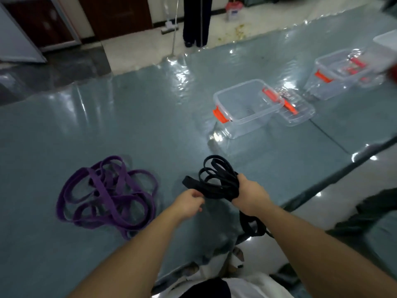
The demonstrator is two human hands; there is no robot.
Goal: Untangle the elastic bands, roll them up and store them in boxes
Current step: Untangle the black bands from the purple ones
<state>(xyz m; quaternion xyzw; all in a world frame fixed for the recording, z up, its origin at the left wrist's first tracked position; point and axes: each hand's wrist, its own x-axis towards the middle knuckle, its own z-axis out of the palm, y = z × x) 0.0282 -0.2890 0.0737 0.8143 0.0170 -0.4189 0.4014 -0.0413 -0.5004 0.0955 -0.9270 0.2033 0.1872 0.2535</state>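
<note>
Two hands grip black band (217,183), bunched in tangled loops.

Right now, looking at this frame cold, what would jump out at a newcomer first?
First, the two hands at centre: the right hand grips a coiled bundle of black elastic band while the left hand pinches a strand of it. To their left, a tangled heap of purple bands lies on the glossy blue-grey mat. Beyond, an open clear box with orange clasps stands empty, its lid beside it.

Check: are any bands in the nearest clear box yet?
No, the nearest clear box shows only its bare see-through bottom.
</note>
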